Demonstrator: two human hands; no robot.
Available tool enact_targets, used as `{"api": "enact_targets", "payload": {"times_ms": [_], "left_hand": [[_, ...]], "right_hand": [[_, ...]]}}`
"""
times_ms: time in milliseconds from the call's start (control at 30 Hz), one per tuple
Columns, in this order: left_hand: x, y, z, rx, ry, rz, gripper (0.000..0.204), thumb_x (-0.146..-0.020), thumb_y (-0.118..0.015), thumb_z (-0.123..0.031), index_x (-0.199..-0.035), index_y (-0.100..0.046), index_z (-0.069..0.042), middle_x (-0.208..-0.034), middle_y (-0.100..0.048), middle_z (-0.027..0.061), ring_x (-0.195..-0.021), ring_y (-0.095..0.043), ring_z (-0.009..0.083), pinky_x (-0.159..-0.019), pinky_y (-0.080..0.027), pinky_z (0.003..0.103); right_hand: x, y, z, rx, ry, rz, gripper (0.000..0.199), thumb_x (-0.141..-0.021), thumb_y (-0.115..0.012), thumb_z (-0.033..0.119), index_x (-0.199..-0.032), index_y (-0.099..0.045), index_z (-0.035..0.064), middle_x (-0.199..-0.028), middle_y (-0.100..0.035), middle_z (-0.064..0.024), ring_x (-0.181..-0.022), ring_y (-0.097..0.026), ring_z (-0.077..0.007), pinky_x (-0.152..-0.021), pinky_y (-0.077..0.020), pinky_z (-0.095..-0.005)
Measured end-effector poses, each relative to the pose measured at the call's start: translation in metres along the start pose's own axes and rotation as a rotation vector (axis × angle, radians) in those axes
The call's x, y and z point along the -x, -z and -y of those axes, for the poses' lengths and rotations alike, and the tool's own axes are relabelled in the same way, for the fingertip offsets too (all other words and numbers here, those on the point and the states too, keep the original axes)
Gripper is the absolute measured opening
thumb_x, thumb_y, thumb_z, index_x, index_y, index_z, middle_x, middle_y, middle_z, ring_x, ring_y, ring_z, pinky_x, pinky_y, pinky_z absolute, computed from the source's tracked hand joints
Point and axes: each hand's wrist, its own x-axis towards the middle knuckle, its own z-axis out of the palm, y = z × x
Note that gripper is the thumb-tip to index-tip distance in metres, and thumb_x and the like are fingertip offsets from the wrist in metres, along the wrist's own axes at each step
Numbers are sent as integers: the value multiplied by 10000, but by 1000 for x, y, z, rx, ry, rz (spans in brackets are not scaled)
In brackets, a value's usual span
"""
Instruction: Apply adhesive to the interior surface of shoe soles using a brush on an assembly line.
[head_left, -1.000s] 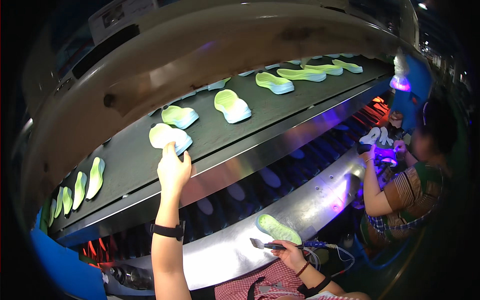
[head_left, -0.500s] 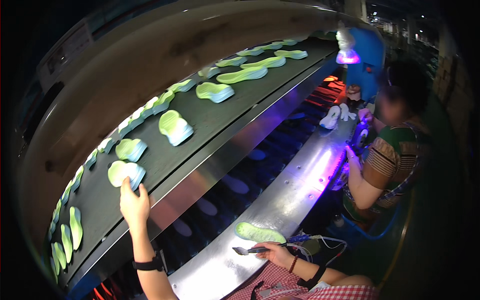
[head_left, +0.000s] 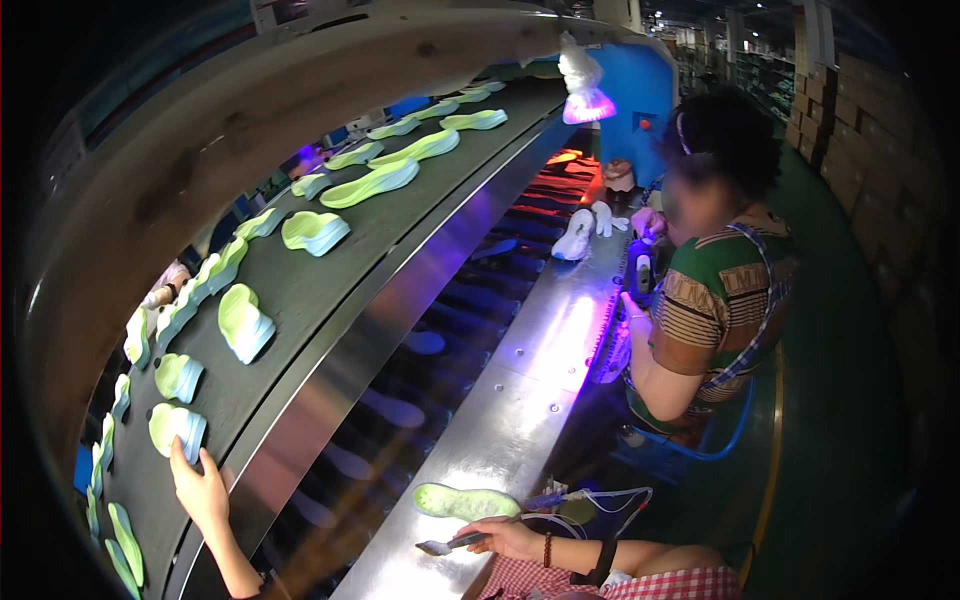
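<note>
My left hand (head_left: 203, 497) reaches onto the dark conveyor belt, its fingertips on the heel end of a pale green and light blue shoe sole (head_left: 170, 428) and its thumb at the near side. The sole still rests on the belt. In my right hand (head_left: 507, 538) is a brush (head_left: 466, 541) with a dark handle, its pale-tipped end pointing left over a metal ledge (head_left: 400, 560). Just beyond that hand, a speckled green shoe sole (head_left: 465, 501) lies flat on the ledge.
More soles (head_left: 245, 322) line the conveyor belt (head_left: 300, 290). Below it, a lower rack (head_left: 390, 405) carries dim soles past a red glow. At right, a co-worker (head_left: 715, 300) sits by the ledge under a lamp (head_left: 583, 85). A cable (head_left: 610, 493) lies near my right hand.
The whole view has swung, so the scene sits further left and mostly lower. My left hand is still at the same sole, and the brush stays in my right hand.
</note>
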Motion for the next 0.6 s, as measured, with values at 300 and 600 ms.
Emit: {"api": "enact_targets", "payload": {"times_ms": [300, 600], "left_hand": [[-8, -2, -6, -9, 21, 49, 438, -846, -512, -147, -1248, -411, -5, -1240, -460, 183, -1153, -436, 324, -957, -337, 369], [-8, -4, -2, 19, 13, 45, 434, -858, -499, -147, -1259, -400, -13, -1264, -443, 173, -1177, -417, 314, -972, -323, 361]], "right_hand": [[2, 13, 13, -13, 32, 53, 332, -932, -398, 192, -1151, -505, -34, -1067, -585, -95, -875, -573, -119, -814, -457, -251], [1, 17, 18, -18, 13, 93, 335, -927, -405, 192, -1148, -505, -40, -1070, -582, -105, -883, -570, -125, -821, -452, -260]]}}
